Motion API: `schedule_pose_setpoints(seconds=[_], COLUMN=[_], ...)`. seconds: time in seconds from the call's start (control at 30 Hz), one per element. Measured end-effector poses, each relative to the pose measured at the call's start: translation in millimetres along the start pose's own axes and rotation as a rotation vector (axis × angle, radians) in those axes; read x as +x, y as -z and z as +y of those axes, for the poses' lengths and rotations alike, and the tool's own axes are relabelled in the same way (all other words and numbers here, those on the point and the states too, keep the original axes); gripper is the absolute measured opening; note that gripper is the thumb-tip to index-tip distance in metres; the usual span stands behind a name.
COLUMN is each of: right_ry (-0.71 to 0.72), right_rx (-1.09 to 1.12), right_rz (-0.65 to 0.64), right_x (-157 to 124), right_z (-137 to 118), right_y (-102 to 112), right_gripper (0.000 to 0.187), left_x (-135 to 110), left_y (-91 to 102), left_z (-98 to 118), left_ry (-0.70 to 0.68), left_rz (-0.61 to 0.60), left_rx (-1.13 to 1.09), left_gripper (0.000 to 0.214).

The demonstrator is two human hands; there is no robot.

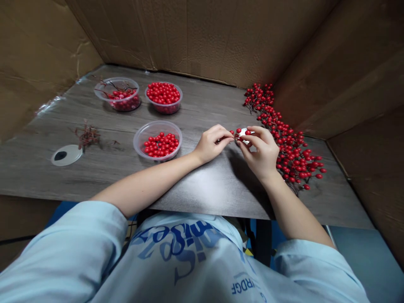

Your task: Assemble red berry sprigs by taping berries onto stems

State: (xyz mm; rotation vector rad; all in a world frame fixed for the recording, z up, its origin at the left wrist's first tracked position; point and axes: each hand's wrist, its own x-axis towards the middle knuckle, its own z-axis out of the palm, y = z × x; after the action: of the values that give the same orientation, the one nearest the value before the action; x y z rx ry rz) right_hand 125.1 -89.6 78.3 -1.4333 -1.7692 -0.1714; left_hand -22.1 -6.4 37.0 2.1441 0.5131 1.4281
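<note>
We had both hands close together over the right half of the table (195, 105), on one sprig (239, 130). Our left hand (212, 144) had its thumb and fingertips pressed together on the sprig's thin end. Our right hand (261, 153) had its thumb and fingers clamped on the sprig from the other side, curled round its red berries (248, 132) (just which fingertip bore on which berry, we could not tell). Something white (243, 131) showed behind the berries, by the right fingers; we could not make out what it was.

Just beyond the right hand, a pile of branches (288, 147) thick with berries slanted along the table's right side. To the left of our left hand stood the front bowl (158, 126), with loose berries over part of its bottom. Behind it stood the full bowl (164, 109), filled to the rim with berries, and to the left of that the twig bowl (103, 99), where thin twigs (118, 87) lay over berries and jutted past the rim. Well apart from our hands, at the table's left, we saw a small twig heap (88, 136) and, just beside it, a round lid (72, 155) with a dark oval on it. Cardboard (205, 38) rose at the back and both sides
</note>
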Motion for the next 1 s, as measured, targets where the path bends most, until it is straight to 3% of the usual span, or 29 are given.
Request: schedule_pose_setpoints(seconds=[0.27, 0.7, 1.0], right_ry=[0.056, 0.033, 0.127], right_rx=[-0.048, -0.038, -0.087], right_rz=[0.004, -0.007, 0.023], right_x=[-1.2, -4.0, -5.3], right_z=[-0.8, -1.6, 1.7], right_y=[-1.2, -3.7, -6.9], right_gripper=[0.008, 0.009, 0.006], left_x=[0.0, -1.1, -0.5], left_y=[-0.1, -0.5, -1.9], left_z=[-1.2, -3.3, -5.0], left_ry=[-0.003, -0.050, -0.124], left_rz=[-0.004, -0.005, 0.038], left_rx=[0.011, 0.004, 0.002], left_gripper=[0.014, 0.012, 0.009])
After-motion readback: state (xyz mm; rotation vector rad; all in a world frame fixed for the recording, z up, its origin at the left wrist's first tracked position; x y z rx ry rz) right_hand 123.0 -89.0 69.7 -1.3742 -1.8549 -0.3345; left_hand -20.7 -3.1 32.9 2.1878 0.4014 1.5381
